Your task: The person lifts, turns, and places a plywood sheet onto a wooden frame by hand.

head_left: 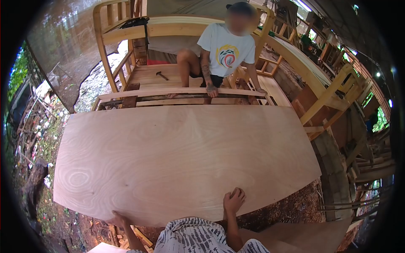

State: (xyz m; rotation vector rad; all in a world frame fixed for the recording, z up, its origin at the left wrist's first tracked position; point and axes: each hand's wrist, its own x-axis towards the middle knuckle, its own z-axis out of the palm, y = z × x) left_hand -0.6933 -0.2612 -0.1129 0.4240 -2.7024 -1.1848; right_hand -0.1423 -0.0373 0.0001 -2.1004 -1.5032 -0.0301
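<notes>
In the head view, a broad plywood sheet [185, 152], thin, pale and swirled with wavy grain, is lying before the person; the left hand [120, 218] is touching its near edge, though whether the fingers are closing round it I cannot tell; the right hand [234, 200] is resting on the smooth face, its fingers curling, whether round something I cannot tell. Beyond, a co-worker's hand [212, 90] is resting on a straight-railed wooden frame [168, 92]; a hammer [162, 76] is lying on planks [145, 78].

Carpentry wkshp, hammer [161, 76], ply sheet [185, 156], unfin. wood frames [123, 34]
</notes>
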